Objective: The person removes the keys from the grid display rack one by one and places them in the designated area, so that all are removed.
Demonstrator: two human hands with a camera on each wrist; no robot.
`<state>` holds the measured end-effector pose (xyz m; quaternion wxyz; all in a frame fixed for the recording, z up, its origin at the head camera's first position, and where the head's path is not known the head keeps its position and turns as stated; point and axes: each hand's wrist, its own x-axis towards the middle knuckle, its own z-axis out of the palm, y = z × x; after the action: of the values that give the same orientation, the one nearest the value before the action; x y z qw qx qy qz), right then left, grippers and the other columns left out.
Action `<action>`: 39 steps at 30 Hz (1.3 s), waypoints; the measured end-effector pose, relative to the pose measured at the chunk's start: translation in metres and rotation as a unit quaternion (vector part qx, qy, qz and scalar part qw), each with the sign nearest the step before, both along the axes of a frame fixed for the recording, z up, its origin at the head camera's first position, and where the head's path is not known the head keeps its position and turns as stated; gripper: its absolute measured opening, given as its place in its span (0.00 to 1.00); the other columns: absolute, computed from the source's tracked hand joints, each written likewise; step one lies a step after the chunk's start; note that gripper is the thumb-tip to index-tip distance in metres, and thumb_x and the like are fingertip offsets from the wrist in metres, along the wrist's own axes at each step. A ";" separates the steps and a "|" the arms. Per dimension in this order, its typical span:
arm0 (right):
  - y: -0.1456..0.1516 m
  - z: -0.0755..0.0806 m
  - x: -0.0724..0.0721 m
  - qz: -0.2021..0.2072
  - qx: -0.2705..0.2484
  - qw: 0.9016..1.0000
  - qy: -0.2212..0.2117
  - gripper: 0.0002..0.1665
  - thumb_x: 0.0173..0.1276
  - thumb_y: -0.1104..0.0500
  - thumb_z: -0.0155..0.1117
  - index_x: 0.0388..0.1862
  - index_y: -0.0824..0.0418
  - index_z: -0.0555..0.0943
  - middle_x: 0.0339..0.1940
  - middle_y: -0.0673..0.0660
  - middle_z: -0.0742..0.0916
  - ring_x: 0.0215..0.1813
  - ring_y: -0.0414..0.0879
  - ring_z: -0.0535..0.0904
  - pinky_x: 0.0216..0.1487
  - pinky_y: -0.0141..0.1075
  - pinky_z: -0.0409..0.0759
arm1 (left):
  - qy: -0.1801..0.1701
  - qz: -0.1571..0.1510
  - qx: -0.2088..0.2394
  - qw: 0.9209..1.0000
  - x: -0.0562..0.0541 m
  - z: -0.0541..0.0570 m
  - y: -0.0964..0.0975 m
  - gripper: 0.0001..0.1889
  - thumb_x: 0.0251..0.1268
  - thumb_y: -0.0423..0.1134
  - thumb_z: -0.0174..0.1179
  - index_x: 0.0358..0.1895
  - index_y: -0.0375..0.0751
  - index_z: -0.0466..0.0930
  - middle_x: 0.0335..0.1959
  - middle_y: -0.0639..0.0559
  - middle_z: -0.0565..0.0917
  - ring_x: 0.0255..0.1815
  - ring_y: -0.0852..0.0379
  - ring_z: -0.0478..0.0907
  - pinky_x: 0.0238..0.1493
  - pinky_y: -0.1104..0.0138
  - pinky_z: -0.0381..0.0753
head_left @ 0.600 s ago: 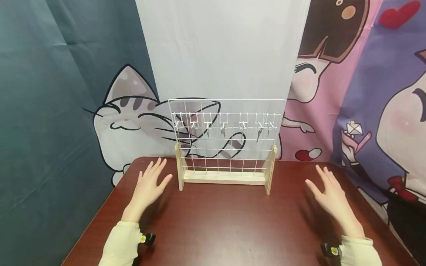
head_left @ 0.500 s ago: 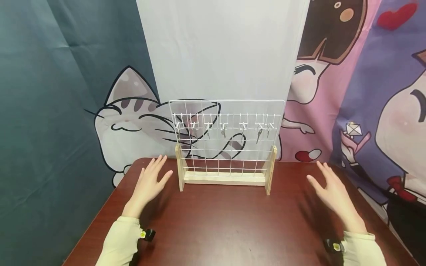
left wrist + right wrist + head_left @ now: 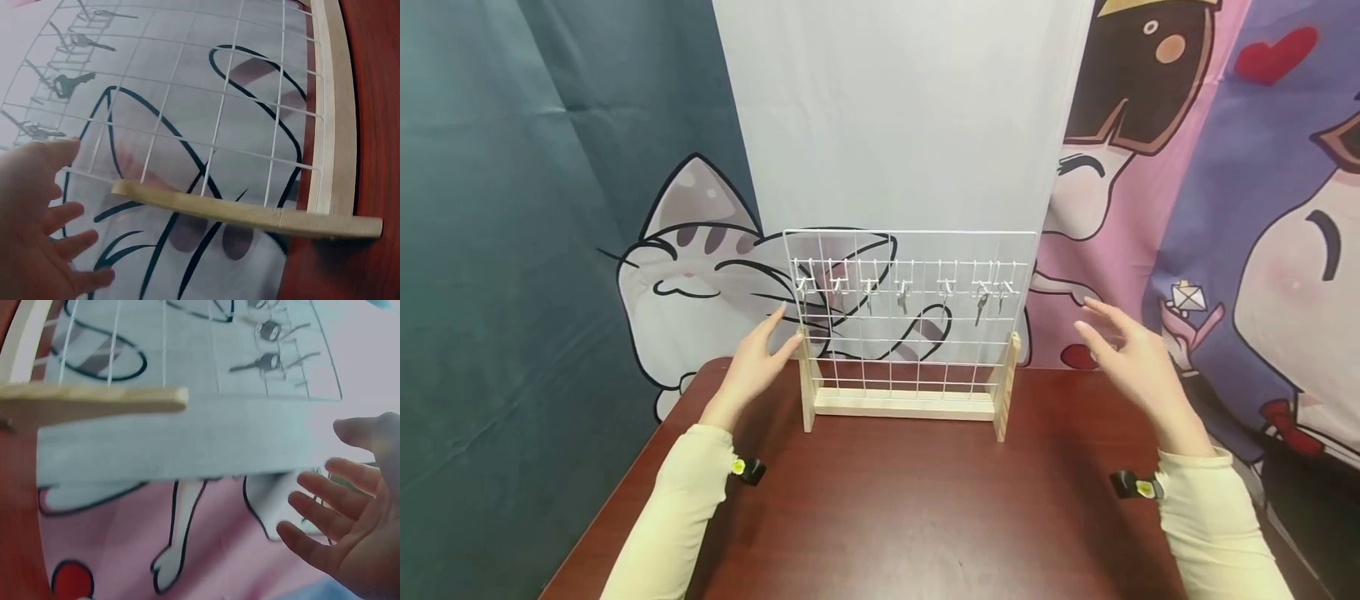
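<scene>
A white wire grid rack [image 3: 891, 339] stands upright in a pale wooden base [image 3: 904, 406] on the table. Several keys [image 3: 981, 310] hang in a row from white hooks near its top. My left hand [image 3: 754, 367] is beside the rack's left end, thumb and fingers spread, holding nothing. In the left wrist view its fingers lie near the wooden side post [image 3: 250, 212] and the closest hanging key [image 3: 45, 132]. My right hand [image 3: 1138, 362] is raised off the rack's right side, fingers apart with nothing in them; the right wrist view shows a key [image 3: 262, 362] hanging beyond it.
The dark red-brown table [image 3: 895, 492] extends in front of the rack. Behind it hangs a backdrop [image 3: 895, 125] with a cartoon cat and other cartoon figures. Each wrist wears a small black camera [image 3: 749, 470] over a light sleeve.
Both hands have risen and moved forward from over the table toward the rack's two ends, the left reaching its side post. The head view has shifted slightly; the rack and keys stay put.
</scene>
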<state>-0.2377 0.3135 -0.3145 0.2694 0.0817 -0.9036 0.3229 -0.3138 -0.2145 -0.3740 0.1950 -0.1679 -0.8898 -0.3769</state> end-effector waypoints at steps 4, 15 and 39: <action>-0.020 0.000 -0.013 0.034 -0.024 0.999 -0.007 0.28 0.74 0.46 0.64 0.69 0.54 0.77 0.58 0.63 0.86 0.55 0.64 0.84 0.39 0.15 0.74 | -0.009 -0.016 0.065 0.998 -0.012 -0.002 0.010 0.36 0.75 0.48 0.59 0.80 0.42 0.55 0.75 0.41 0.67 0.76 0.42 0.63 0.75 0.45 0.62; -0.067 -0.011 -0.049 0.073 -0.097 0.993 -0.007 0.27 0.73 0.51 0.66 0.64 0.65 0.77 0.58 0.65 0.85 0.58 0.61 0.82 0.60 0.54 0.80 | -0.021 -0.022 0.124 0.992 -0.023 -0.017 0.023 0.29 0.74 0.37 0.60 0.74 0.33 0.64 0.61 0.32 0.80 0.67 0.39 0.73 0.71 0.48 0.70; -0.094 -0.022 -0.070 0.002 -0.169 0.985 0.038 0.24 0.69 0.56 0.71 0.62 0.59 0.77 0.44 0.60 0.90 0.40 0.35 0.84 0.39 0.23 0.76 | 0.009 -0.005 0.132 0.991 -0.028 -0.030 0.021 0.23 0.74 0.34 0.60 0.69 0.36 0.73 0.62 0.43 0.82 0.67 0.46 0.75 0.64 0.58 0.78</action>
<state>-0.3075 0.2194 -0.3366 0.3130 0.0488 -0.8250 0.4680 -0.3415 -0.1935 -0.4044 0.2214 -0.1486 -0.8296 -0.4905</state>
